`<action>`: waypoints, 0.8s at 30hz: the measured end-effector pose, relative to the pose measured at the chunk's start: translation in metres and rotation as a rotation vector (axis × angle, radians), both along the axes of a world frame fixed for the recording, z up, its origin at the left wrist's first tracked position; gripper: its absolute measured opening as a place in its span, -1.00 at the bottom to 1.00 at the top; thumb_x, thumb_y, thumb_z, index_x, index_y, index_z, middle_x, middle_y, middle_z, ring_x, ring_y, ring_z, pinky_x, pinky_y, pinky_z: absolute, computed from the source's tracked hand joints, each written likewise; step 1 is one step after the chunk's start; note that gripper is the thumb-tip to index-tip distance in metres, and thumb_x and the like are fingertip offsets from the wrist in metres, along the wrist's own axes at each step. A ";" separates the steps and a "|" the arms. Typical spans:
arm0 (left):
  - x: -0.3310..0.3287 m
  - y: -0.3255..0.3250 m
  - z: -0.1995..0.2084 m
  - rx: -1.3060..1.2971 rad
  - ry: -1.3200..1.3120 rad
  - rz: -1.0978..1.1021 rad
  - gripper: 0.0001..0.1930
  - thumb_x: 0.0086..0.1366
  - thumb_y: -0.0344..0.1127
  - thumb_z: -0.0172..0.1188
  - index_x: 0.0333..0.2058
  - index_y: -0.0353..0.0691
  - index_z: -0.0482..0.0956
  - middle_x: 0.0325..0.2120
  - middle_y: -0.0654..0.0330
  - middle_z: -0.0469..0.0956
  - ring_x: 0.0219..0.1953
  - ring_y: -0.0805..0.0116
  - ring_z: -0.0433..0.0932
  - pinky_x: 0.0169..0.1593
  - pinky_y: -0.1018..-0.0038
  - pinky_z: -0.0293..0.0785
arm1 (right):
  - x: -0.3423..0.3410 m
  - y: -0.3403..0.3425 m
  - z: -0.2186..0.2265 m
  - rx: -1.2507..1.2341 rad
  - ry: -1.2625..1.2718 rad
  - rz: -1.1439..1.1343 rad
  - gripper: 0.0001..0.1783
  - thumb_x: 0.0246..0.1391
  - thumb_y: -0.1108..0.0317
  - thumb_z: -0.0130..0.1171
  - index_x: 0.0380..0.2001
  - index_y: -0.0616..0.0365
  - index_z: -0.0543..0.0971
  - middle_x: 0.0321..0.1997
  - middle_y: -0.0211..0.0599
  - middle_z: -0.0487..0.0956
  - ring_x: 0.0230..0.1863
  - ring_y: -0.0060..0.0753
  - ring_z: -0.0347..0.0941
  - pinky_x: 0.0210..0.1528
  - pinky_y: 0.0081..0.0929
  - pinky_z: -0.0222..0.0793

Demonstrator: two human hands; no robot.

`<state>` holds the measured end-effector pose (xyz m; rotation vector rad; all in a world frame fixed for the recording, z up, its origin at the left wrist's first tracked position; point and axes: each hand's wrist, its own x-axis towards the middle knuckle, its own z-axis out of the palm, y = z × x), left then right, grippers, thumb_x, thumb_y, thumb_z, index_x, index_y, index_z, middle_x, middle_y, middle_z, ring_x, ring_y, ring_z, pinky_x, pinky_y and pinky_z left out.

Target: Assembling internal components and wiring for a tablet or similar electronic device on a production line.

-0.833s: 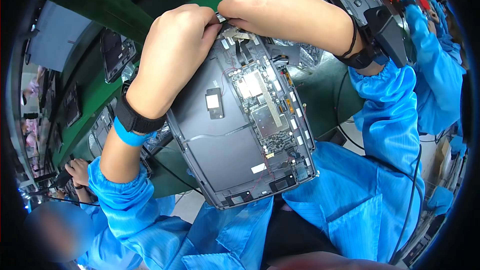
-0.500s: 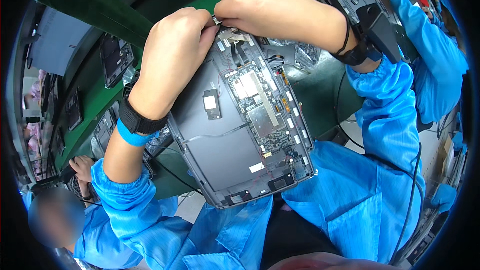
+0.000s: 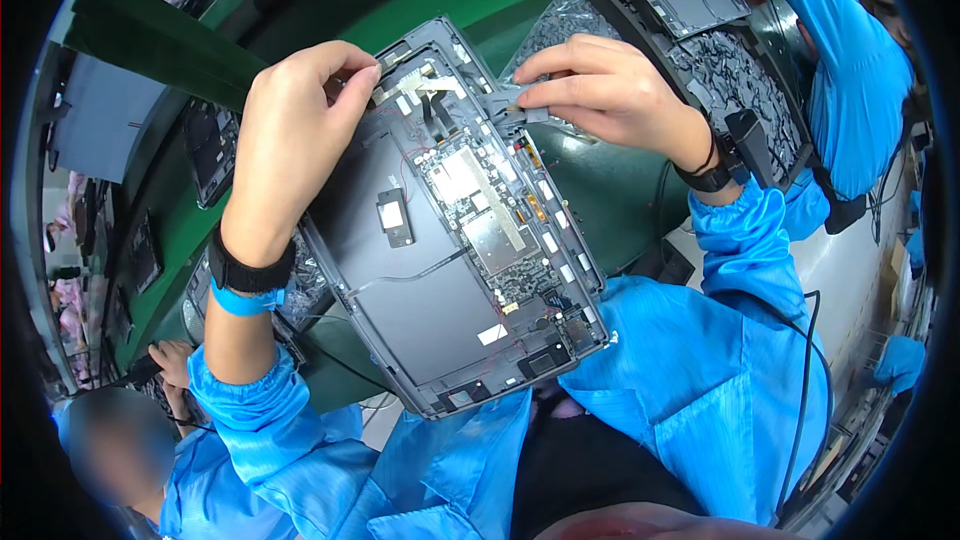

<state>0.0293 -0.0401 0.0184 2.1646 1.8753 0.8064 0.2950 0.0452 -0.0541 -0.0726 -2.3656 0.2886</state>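
With the opened tablet chassis [image 3: 450,270] propped on your lap, your left hand [image 3: 290,140] pinches its top edge while your right hand [image 3: 600,90] pinches a small grey strip [image 3: 510,105], likely mid-fitting; next, seat it squarely.

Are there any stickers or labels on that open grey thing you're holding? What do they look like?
White sticker: small slanted strip, low on the grey open tablet shell.
Pale label: squarish patch on the circuit board, upper middle.
Small black block with a white patch: left of the board.
No screens or signs show.
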 end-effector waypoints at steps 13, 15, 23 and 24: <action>0.015 -0.015 0.015 -0.028 -0.033 -0.106 -0.83 0.20 -0.38 0.18 -0.32 -0.39 0.59 -0.46 0.17 0.60 -0.43 0.49 0.53 -0.29 0.57 0.44 | -0.019 0.013 0.069 -0.007 -0.235 0.249 -0.83 -0.15 0.45 0.28 -0.38 0.16 0.59 -0.36 -0.28 0.57 -0.29 -0.14 0.48 -0.27 -0.33 0.42; 0.018 -0.014 0.020 -0.066 -0.099 -0.117 -0.82 0.22 -0.37 0.18 -0.31 -0.40 0.59 -0.45 0.18 0.61 -0.43 0.49 0.53 -0.28 0.58 0.44 | -0.030 0.019 0.078 -0.140 -0.220 0.281 -0.75 -0.09 0.46 0.24 -0.26 0.22 0.58 -0.43 -0.24 0.57 -0.37 -0.20 0.52 -0.27 -0.38 0.43; 0.017 -0.012 0.024 -0.362 -0.666 -0.165 -0.61 0.26 -0.32 0.18 0.00 -0.41 0.40 -0.37 0.18 0.58 -0.35 0.50 0.54 -0.23 0.59 0.45 | -0.063 0.041 0.077 -0.662 -0.331 0.386 -0.72 0.03 0.39 0.22 -0.19 0.30 0.51 -0.48 -0.42 0.56 -0.41 -0.73 0.42 -0.34 -0.67 0.33; 0.017 -0.010 0.024 -0.386 -0.678 -0.171 -0.58 0.26 -0.32 0.18 0.03 -0.40 0.36 -0.37 0.19 0.57 -0.35 0.50 0.54 -0.24 0.59 0.45 | -0.064 0.039 0.077 -0.680 -0.328 0.348 -0.72 0.03 0.39 0.21 -0.19 0.29 0.51 -0.49 -0.42 0.56 -0.43 -0.73 0.42 -0.36 -0.68 0.33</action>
